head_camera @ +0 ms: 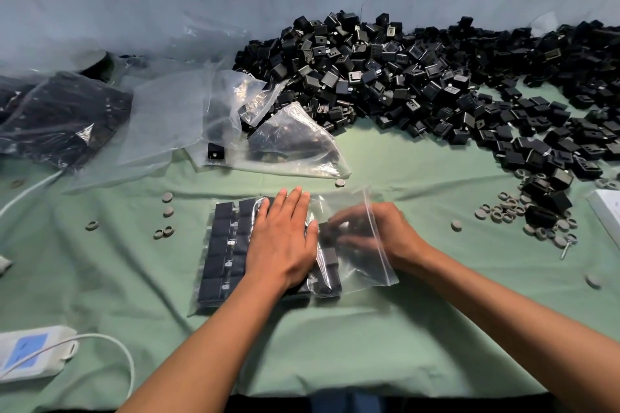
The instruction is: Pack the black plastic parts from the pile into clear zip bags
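Bag (352, 265) mouth is entered by right hand (365, 231) (grip blurred, cannot tell); parts (228, 241) lie leftward, pressed by flat left hand (285, 241).

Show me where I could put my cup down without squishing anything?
Bare green cloth lies near you, between the two forearms and below the zip bag being filled. Another free patch sits above that bag, before the empty bags. The pile of black parts and the grey rings crowd the right side.
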Tool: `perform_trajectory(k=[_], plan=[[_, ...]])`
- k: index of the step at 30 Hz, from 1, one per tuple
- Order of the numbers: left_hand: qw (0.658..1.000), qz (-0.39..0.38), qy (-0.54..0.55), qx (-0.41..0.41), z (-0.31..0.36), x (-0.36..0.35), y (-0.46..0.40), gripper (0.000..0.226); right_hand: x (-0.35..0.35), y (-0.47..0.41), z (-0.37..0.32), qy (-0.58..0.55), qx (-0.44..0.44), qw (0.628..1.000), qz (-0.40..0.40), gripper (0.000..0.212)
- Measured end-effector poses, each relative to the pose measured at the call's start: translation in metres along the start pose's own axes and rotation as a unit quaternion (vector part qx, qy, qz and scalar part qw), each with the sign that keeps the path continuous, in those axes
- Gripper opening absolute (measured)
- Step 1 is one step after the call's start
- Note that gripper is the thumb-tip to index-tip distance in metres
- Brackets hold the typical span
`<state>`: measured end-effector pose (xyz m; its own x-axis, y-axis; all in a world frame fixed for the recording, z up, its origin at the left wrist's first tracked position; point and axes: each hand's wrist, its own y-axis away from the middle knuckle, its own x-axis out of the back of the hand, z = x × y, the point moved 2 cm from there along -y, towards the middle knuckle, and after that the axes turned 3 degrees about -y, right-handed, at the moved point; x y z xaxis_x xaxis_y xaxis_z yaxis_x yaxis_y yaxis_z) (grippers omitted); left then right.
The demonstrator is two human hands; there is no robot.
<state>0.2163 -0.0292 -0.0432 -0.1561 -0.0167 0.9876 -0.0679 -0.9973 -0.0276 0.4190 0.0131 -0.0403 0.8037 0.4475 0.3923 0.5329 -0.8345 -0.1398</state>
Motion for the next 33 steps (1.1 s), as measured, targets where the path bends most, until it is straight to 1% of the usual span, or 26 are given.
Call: perform_trajectory(k=[2, 5, 9, 14, 20, 23, 24, 25, 26, 27, 28, 29, 30, 31, 32, 33], plan=[[1.0, 0.002, -0.002, -0.001, 0.001, 0.001, -0.001, 0.066, -0.002, -0.002, 0.0, 0.0, -0.04, 0.999, -0.022, 0.023], [1.0, 0.001, -0.004, 0.002, 0.001, 0.002, 0.0, 0.064, -0.004, -0.007, -0.003, -0.023, -0.066, 0.997, -0.036, 0.016], [1.0, -0.006, -0.01, 0.003, 0.002, 0.002, 0.0, 0.064, -0.004, -0.011, -0.006, -0.042, -0.09, 0.993, -0.057, 0.016], [1.0, -0.008, -0.019, 0.002, 0.001, 0.003, 0.0, 0.065, -0.011, -0.016, -0.009, -0.054, -0.113, 0.991, -0.056, 0.024], [1.0, -0.012, -0.027, 0.0, 0.002, 0.001, -0.001, 0.065, -0.01, -0.014, -0.02, -0.059, -0.119, 0.987, -0.095, 0.031], [0.999, -0.01, -0.036, 0.0, 0.002, 0.0, -0.001, 0.066, 0.014, -0.014, -0.022, -0.065, -0.138, 0.976, -0.155, 0.03], [0.999, -0.008, -0.036, 0.0, 0.002, 0.0, -0.002, 0.066, 0.03, -0.016, -0.019, -0.055, -0.148, 0.973, -0.171, 0.026], [0.999, -0.007, -0.036, -0.001, 0.002, -0.001, -0.002, 0.066, 0.047, -0.019, -0.015, -0.042, -0.162, 0.971, -0.17, 0.02], [0.999, -0.007, -0.037, -0.001, 0.002, -0.001, -0.003, 0.066, 0.066, -0.025, -0.009, -0.027, -0.184, 0.973, -0.14, 0.013], [0.999, -0.007, -0.038, -0.001, 0.002, -0.001, -0.003, 0.066, 0.084, -0.032, -0.001, -0.016, -0.211, 0.974, -0.076, 0.007], [0.999, -0.007, -0.039, -0.001, 0.002, -0.002, -0.003, 0.067, 0.101, -0.039, 0.008, 0.006, -0.235, 0.972, 0.012, 0.006], [0.999, -0.007, -0.039, -0.001, 0.001, -0.002, -0.003, 0.067, 0.116, -0.048, 0.018, 0.049, -0.248, 0.962, 0.107, 0.008], [0.999, -0.007, -0.04, -0.002, 0.003, -0.003, -0.004, 0.068, 0.13, -0.056, 0.028, 0.114, -0.249, 0.943, 0.19, 0.007], [0.999, -0.006, -0.04, 0.0, 0.001, -0.002, -0.003, 0.069, 0.139, -0.067, 0.034, 0.196, -0.241, 0.921, 0.233, 0.006], [0.999, -0.005, -0.04, 0.0, 0.001, -0.002, -0.001, 0.069, 0.146, -0.076, 0.039, 0.281, -0.234, 0.9, 0.239, 0.015], [0.999, -0.004, -0.04, -0.001, 0.002, -0.002, -0.001, 0.07, 0.152, -0.085, 0.044, 0.344, -0.228, 0.885, 0.217, 0.027]])
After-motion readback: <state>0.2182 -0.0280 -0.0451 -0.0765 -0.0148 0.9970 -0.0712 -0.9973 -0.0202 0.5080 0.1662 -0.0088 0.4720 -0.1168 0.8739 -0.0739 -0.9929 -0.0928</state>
